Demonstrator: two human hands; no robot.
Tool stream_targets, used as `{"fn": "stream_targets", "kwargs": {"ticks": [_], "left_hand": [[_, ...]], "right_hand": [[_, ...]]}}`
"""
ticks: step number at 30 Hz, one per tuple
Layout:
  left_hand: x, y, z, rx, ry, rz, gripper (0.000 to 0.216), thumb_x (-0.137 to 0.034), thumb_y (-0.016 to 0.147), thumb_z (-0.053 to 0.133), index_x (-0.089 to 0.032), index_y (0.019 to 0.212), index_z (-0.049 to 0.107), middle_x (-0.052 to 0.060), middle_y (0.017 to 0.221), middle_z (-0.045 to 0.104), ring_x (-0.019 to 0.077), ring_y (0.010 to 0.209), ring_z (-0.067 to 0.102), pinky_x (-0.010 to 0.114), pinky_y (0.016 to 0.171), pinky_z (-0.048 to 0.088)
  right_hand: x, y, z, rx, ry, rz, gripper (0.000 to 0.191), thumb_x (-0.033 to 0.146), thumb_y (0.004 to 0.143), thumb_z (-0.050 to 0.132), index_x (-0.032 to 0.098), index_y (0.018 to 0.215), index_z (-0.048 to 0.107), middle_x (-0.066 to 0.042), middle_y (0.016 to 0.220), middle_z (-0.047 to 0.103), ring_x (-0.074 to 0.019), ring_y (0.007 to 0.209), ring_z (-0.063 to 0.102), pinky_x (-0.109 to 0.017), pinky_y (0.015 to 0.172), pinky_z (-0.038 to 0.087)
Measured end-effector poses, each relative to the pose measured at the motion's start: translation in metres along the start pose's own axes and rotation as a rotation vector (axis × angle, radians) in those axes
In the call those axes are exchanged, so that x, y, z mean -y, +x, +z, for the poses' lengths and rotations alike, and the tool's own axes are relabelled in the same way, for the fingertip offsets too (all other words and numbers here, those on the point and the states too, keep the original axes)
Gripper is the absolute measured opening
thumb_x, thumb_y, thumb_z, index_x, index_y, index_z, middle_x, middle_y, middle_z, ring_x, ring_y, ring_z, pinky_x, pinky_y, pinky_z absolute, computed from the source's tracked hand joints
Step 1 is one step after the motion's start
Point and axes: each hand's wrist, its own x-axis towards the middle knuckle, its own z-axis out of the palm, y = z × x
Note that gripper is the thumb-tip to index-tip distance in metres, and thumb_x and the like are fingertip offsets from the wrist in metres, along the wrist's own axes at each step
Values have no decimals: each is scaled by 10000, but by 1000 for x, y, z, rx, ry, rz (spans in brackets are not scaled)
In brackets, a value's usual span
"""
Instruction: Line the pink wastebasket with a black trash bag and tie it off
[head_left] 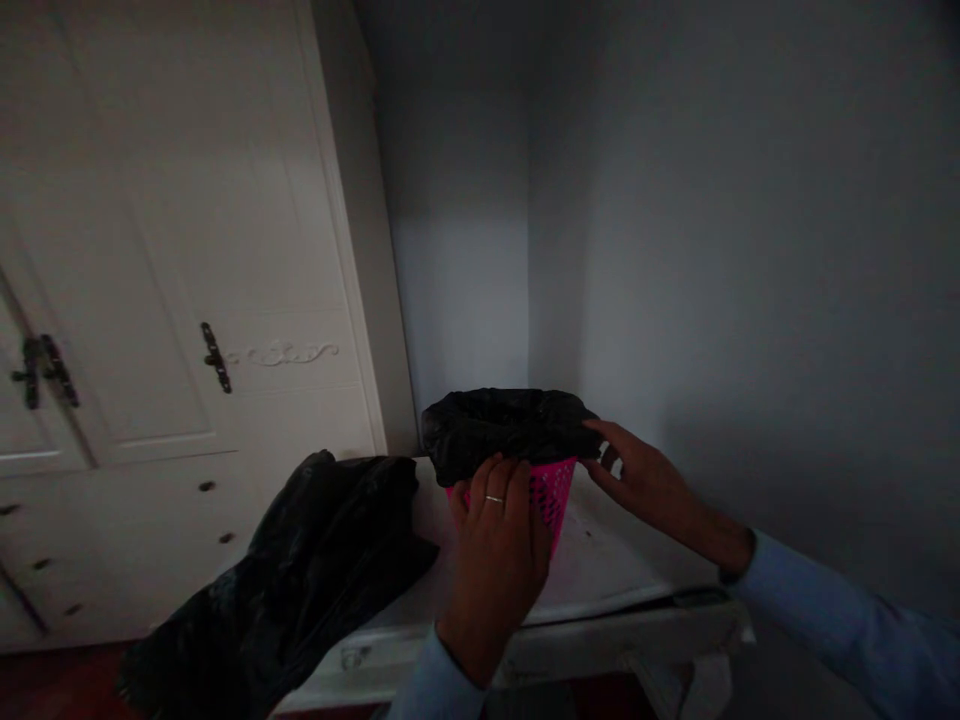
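Note:
A pink perforated plastic basket (556, 497) stands on a white tabletop, with a black trash bag (517, 425) lining it and folded outward over its rim. My left hand (501, 550), with a ring on one finger, presses against the near side of the basket. Its bent fingertips rest on the lower edge of the folded bag, and the thumb side is partly hidden. At the basket's right, my right hand (637, 475) pinches the bag's edge between thumb and fingers. The inside of the basket cannot be seen clearly.
Another black plastic bag (300, 580) lies crumpled over the left part of the white table (607, 560) and hangs past its front edge. A white wardrobe (285, 250) with dark handles stands at the left. Grey walls (750, 250) meet in a corner behind the table.

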Motion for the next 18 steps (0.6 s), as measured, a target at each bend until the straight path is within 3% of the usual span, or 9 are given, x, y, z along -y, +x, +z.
{"fn": "stream_targets", "kwargs": {"ticks": [5, 10, 15, 18], "left_hand": [[7, 10, 3, 41, 80, -64, 293, -250, 946, 602, -243, 1236, 641, 96, 1086, 688, 287, 1026, 619, 465, 842, 395], [14, 18, 8, 94, -2, -97, 250, -142, 923, 617, -280, 1111, 705, 61, 1043, 682, 258, 1013, 608, 429, 801, 333], [17, 24, 10, 148, -117, -116, 312, -81, 931, 560, -280, 1106, 725, 58, 992, 688, 256, 1009, 600, 419, 772, 285], [19, 25, 10, 153, -162, -123, 349, -48, 929, 521, -271, 1083, 740, 60, 975, 690, 257, 1011, 590, 414, 765, 274]], "right_hand": [[-16, 24, -14, 12, -127, 3, 428, 275, 937, 507, 153, 1344, 551, -117, 1051, 749, -233, 716, 715, -383, 667, 588], [-25, 79, -26, 15, -209, -194, 310, 171, 899, 516, 162, 1169, 668, -137, 1128, 720, -289, 971, 708, -428, 822, 585], [13, 122, -18, -77, -36, -376, 314, 57, 858, 473, 171, 1058, 688, -116, 1066, 700, -247, 992, 663, -409, 885, 554], [49, 120, 0, 31, 62, -582, 367, -7, 823, 435, 187, 1015, 681, -94, 1082, 695, -213, 1028, 646, -368, 905, 544]]}}
